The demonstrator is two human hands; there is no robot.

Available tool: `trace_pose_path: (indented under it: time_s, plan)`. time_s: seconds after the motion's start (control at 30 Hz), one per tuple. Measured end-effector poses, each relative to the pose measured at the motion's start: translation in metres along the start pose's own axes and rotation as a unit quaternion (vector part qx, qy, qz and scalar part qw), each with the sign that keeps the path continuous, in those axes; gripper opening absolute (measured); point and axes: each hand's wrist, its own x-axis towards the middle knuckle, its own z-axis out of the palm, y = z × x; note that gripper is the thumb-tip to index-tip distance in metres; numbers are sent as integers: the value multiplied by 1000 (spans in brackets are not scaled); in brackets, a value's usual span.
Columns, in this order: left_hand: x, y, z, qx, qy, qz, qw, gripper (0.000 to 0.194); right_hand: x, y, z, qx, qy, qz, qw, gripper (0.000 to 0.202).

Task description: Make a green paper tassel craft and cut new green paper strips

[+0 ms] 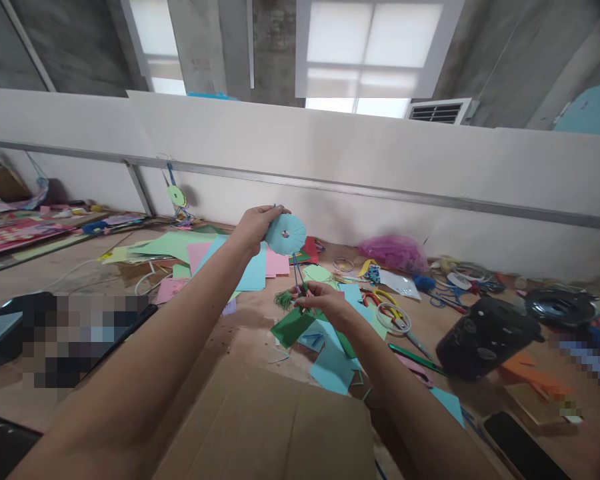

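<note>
My left hand [257, 227] is closed on the upper left edge of a light-blue pleated paper disc [291, 239] with a small hole at its centre. Blue cord [298, 269] hangs from the disc down to my right hand [323, 298]. There the fingers are pinched together on the lower end of the cord, by a green tassel [283, 300] that sticks out leftward. Exactly how the tassel joins the cord is hidden by the fingers. Dark green paper [291, 327] and light-blue paper scraps [333, 365] lie below my right hand.
Brown cardboard [270, 427] is close in front of me. Yellow-handled pliers [390, 304], a tape roll [393, 319], a green cutter [416, 359], a black bin [485, 339] and a phone [525, 448] lie to the right. A green paper ornament [177, 195] hangs by the white partition [260, 140].
</note>
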Motion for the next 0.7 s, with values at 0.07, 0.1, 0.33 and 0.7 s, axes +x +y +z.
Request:
trace_pose_path:
  time_s: [0.07,0.1,0.33,0.7]
  plan:
    - [-1,1,0,0,3,-2,1000,36,0,1,0,-5,4,5,1000,35]
    - [-1,2,0,2,5,-3,1000,37,0,1,1,-8,7,6,1000,35]
    - [0,4,-3,13,3,-1,1000,36,-1,-1,3,-40,-5,6,999,32]
    - [-4,2,-12,-11,7,-24,1000,25,4,23,0,-87,0,39,995,33]
